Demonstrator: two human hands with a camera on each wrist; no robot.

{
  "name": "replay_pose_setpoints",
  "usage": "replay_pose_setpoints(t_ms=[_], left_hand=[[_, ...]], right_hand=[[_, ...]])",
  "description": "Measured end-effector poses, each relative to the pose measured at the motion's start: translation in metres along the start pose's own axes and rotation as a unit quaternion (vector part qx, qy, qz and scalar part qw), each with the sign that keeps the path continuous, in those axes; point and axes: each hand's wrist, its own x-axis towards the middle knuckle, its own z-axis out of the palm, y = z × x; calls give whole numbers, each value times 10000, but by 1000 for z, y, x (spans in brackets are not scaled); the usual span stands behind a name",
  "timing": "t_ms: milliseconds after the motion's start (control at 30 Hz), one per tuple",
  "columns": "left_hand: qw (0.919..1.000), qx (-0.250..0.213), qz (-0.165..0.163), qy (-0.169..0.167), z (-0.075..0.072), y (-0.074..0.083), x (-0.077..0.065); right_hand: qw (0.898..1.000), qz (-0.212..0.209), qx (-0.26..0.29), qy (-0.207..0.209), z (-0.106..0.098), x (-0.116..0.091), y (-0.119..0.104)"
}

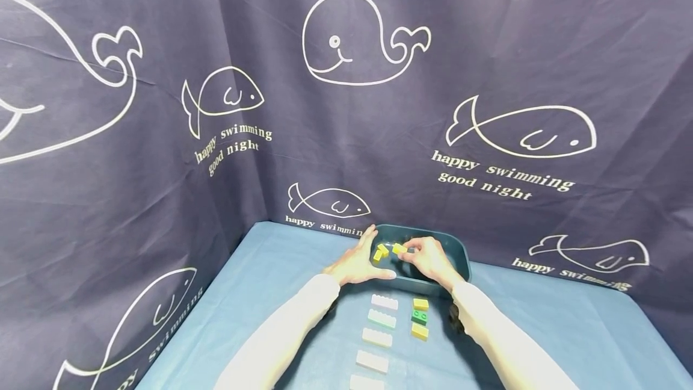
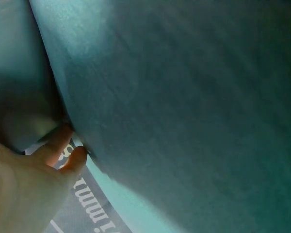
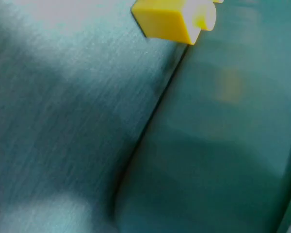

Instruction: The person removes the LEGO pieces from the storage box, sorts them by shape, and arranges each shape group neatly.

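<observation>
A dark teal bin (image 1: 460,257) stands near the back of the table. Along its left end lies my left hand (image 1: 354,262), its spread fingers at the side and its thumb on the front rim. In the left wrist view two fingertips (image 2: 76,158) touch a teal surface. My right hand (image 1: 430,257) reaches inside and pinches a yellow toy brick (image 1: 399,248) between thumb and fingers. Two more yellow bricks (image 1: 383,250) lie in the bin's left part. The right wrist view has a yellow brick (image 3: 162,19) by the bin wall, with no fingers visible.
Before the bin, a column of long pale bricks (image 1: 377,337) runs toward the near edge. To its right stand a yellow brick (image 1: 420,304), a green brick (image 1: 419,316) and another yellow one (image 1: 419,331). Dark printed curtains (image 1: 368,131) hang close behind the blue table (image 1: 541,300).
</observation>
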Motion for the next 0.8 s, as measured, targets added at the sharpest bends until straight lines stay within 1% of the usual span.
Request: replay_pose_setpoints(t_ms=[133, 167, 300, 367, 400, 467, 533, 633, 700, 800], left_hand=[[10000, 7, -59, 3, 1, 1, 0], [10000, 1, -73, 1, 2, 2, 0], [10000, 5, -88, -11, 2, 2, 0], [10000, -7, -74, -12, 3, 2, 1], [10000, 2, -66, -11, 3, 2, 2], [10000, -15, -38, -13, 3, 1, 2], [10000, -30, 1, -19, 3, 0, 3], [10000, -41, 14, -27, 3, -1, 3], [10000, -42, -2, -24, 3, -2, 3], [10000, -25, 6, -6, 3, -2, 3]], right_hand=[[10000, 8, -69, 35, -3, -6, -3], [9999, -86, -63, 54, -2, -6, 4], [9998, -184, -60, 40, -5, -10, 9], [9995, -287, -63, 66, -5, -11, 18], [9997, -219, -53, 39, -7, -13, 15], [9994, -318, -30, 97, -7, -14, 20], [9997, -222, 32, 122, -8, -19, 18], [9999, 35, 128, 86, -13, -28, 5], [9995, 290, 151, 36, -17, -34, -3], [9988, 464, 122, 45, -20, -39, -8]])
